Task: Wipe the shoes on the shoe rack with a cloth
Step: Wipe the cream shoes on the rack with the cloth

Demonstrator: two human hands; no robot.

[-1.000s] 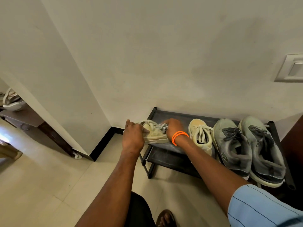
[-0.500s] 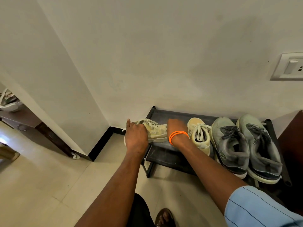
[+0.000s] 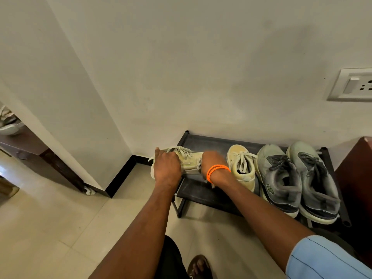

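Observation:
A cream lace-up shoe [image 3: 189, 159] lies sideways over the left end of the black shoe rack [image 3: 203, 140]. My left hand [image 3: 166, 168] grips its left end. My right hand [image 3: 213, 160], blurred and with orange bands at the wrist, presses on the shoe's right end. It holds a greyish cloth [image 3: 199, 165], of which only a frayed edge shows. The matching cream shoe [image 3: 241, 168] stands on the rack beside my right wrist. Two grey sneakers [image 3: 279, 178] [image 3: 315, 178] stand to its right.
The rack stands against a white wall with a socket plate [image 3: 352, 85] at the upper right. A brown cabinet [image 3: 356, 168] adjoins the rack's right end. A wall corner with black skirting [image 3: 120, 178] lies to the left. My sandalled foot [image 3: 199, 266] is on the tiled floor.
My right hand has shifted slightly over the cream shoe's end and now covers most of the cloth that showed before. My left hand keeps its grip on the shoe.

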